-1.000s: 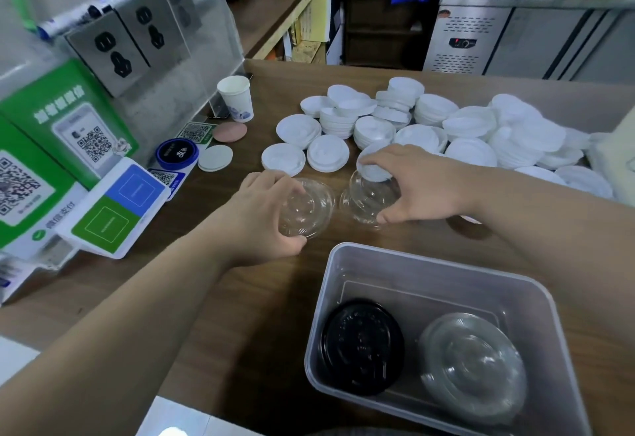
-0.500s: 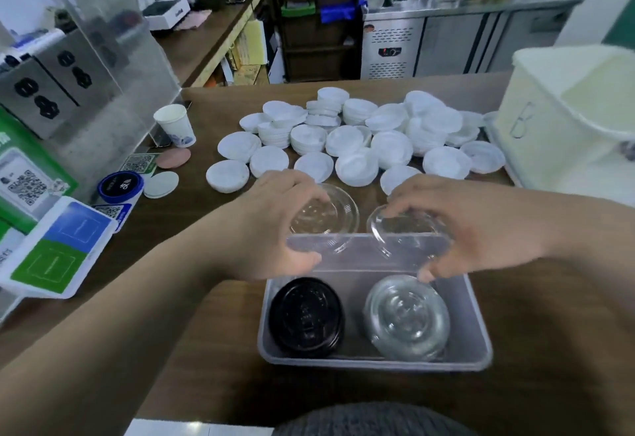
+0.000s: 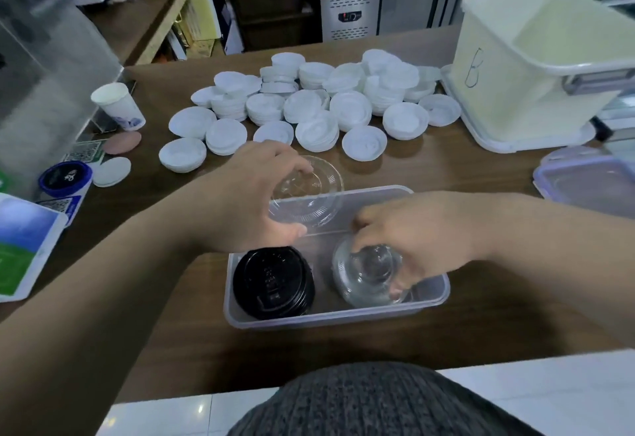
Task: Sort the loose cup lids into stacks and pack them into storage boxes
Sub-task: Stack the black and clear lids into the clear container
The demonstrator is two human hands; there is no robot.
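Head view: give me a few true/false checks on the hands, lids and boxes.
1. The right hand grips the clear lid stack inside the clear box. True.
2. The left hand is empty. False: it holds a clear lid over the box's far rim.
3. The black lids sit in the same box, left of the clear lid stack. True.
4. The white lids are packed in the box marked B. False: they lie in stacks on the table beside it.
5. The paper cup lies on its side. False: it stands upright.
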